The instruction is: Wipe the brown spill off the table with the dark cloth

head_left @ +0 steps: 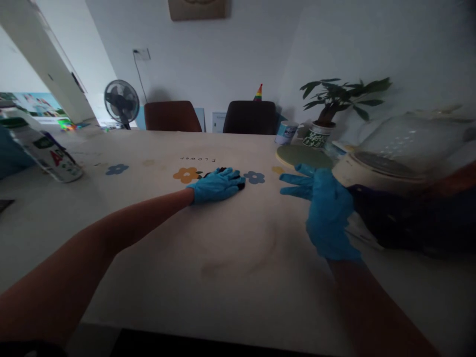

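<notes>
My left hand (217, 186), in a blue glove, is at the middle of the white table (238, 297). Under its palm and fingers is a black cloth (241, 187), pressed against the tabletop and mostly hidden by the glove. Orange and blue printed flowers lie on either side of that hand. To the right, my right hand (327, 213), also gloved in blue, is held above the table with fingers spread and nothing in them. Close by it are a round green mat (303, 156) and a dark bundle (394, 218). Faint smears mark the surface between the hands.
A white spray bottle (46, 151) leans at the left. Along the right stand a can (286, 132), a potted plant (317, 135) and a white container with a clear cover (379, 168). Two chairs (250, 117) and a fan (122, 101) are beyond the far edge.
</notes>
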